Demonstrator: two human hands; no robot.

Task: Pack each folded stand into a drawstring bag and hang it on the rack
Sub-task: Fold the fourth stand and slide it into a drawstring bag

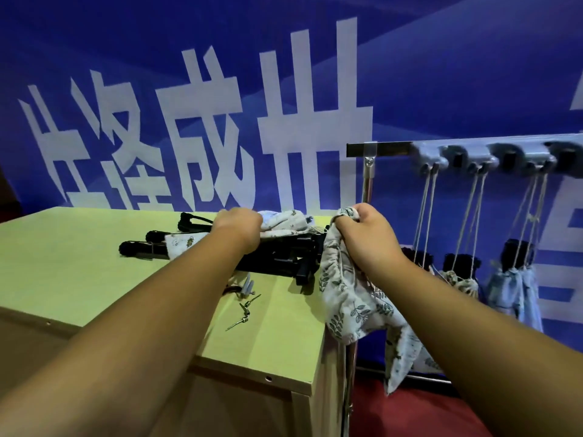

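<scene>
Right hand (362, 231) clutching leaf-print bag (350, 298), left hand (238, 225) gripping pale bag (284, 220) — over black stands (277, 260)

A big blue cloth banner (441, 74) with huge white letters hangs at the back. A light green wooden surface (79, 263) stands in front of it. A few thin metal pins (244, 310) and small grey plastic pegs (247, 283) lie on it. The floor (410, 414) is red.

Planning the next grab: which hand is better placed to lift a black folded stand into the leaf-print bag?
Probably left. The left hand, clutching pale printed cloth, sits right over the black folded stands; the right hand is occupied, gripping the leaf-print cloth drawstring bag.
</scene>
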